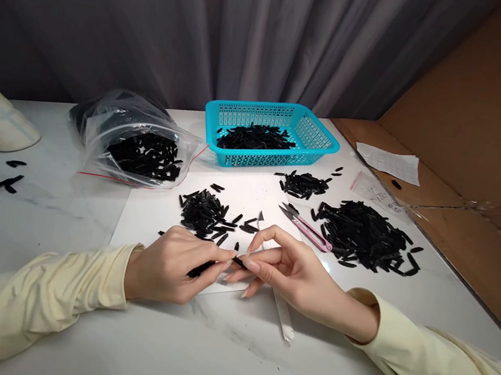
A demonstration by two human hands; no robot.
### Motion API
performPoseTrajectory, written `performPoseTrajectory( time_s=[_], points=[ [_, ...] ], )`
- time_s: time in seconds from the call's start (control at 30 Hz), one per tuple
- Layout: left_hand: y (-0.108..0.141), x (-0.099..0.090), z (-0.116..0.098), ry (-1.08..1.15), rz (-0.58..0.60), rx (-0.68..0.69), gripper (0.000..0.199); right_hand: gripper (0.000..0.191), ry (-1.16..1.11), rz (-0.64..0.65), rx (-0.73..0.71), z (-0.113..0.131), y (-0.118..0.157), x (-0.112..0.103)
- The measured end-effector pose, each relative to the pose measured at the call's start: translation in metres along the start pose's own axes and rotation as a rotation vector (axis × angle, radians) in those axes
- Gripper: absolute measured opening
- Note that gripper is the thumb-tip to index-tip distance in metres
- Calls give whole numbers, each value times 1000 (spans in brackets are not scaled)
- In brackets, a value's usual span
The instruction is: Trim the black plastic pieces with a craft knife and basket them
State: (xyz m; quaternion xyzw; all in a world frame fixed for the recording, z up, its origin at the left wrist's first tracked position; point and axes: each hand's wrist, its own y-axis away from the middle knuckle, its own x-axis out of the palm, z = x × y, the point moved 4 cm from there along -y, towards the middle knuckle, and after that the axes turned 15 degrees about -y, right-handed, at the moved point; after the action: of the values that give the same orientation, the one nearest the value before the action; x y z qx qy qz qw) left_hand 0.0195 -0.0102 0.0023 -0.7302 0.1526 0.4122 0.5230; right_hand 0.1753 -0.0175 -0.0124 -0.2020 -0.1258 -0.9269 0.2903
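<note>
Between my two hands is a small black elongated piece (239, 262), its exact kind unclear. My left hand (181, 265) pinches its left end with thumb and forefinger, and more black pieces (201, 269) show under the curled fingers. The thumb and a finger of my right hand (288, 266) close on the right end, with the other fingers loosely bent. Just beyond my hands, a pile of similar black pieces (203, 212) lies on a white sheet (131, 219). A slim white-handled craft knife (281, 316) lies beneath my right hand, blade pointing away.
Pink thread snips (312, 234) lie beside a larger black heap (362, 233); a smaller heap (305, 185) is behind. A blue basket (279, 157) and an unsealed plastic bag (95, 144) hold more pieces. At far left stands a pale container (0, 116). Cardboard (474, 153) borders the right.
</note>
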Motion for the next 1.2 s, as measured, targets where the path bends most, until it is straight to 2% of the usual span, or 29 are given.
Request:
performPoseTrajectory(
  time_s=[0.23, 0.4, 0.6, 0.77, 1.2],
  points=[
    [1, 1, 1, 27, 14, -1, 16, 18, 223, 14, -90, -2, 5, -1],
    [1, 1, 1, 16, 12, 3, 15, 14, 261, 25, -107, -2, 5, -1],
    [2, 1, 1, 10, 3, -1, 13, 20, 86, -50, -63, 1, 1, -2],
    [1, 0, 1, 5, -10, -16, 12, 18, -84, -26, 17, 2, -3, -4],
    [1, -1, 1, 18, -4, -22, 14, 23, -146, 4, -2, 0, -3, -5]
  ],
)
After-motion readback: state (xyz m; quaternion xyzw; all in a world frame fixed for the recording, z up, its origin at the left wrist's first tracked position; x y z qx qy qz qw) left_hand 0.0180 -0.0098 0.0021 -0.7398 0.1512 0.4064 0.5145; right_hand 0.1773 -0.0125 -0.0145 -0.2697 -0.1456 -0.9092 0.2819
